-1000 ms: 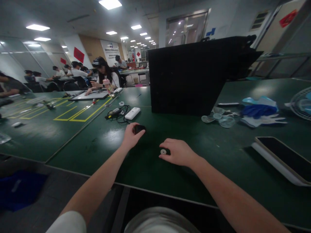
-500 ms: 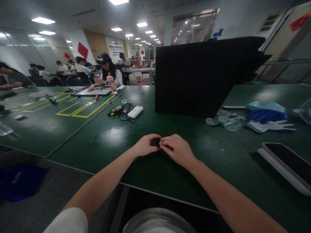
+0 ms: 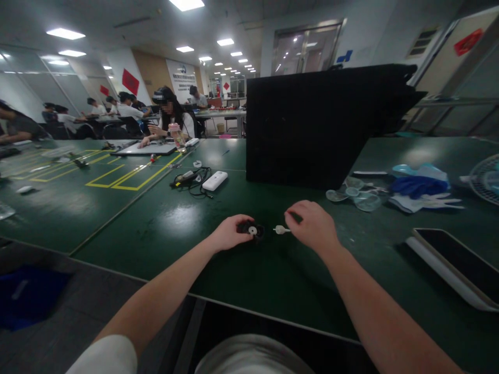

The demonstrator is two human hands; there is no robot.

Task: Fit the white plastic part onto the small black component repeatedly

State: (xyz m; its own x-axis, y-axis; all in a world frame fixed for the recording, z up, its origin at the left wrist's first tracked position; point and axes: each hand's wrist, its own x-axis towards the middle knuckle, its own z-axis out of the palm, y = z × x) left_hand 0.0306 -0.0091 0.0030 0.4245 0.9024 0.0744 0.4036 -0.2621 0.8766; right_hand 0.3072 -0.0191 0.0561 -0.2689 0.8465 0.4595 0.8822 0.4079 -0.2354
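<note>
My left hand (image 3: 230, 234) is closed on a small black round part (image 3: 252, 230) with a white disc at its centre, held just above the dark green table (image 3: 241, 270). My right hand (image 3: 312, 224) pinches a small white pin-like piece (image 3: 279, 229) a short way to the right of the black part. The two pieces are apart, with a small gap between them.
A big black box (image 3: 312, 130) stands behind my hands. Clear plastic cups (image 3: 353, 195), blue and white gloves (image 3: 421, 189) and a fan (image 3: 487, 179) lie to the right, a flat device (image 3: 456, 265) at the near right. A white power bank (image 3: 215, 180) with cables lies left. People sit at far tables.
My hands, joined over the black part half a second ago, have drawn apart; my right hand moved right with a white piece in its fingers.
</note>
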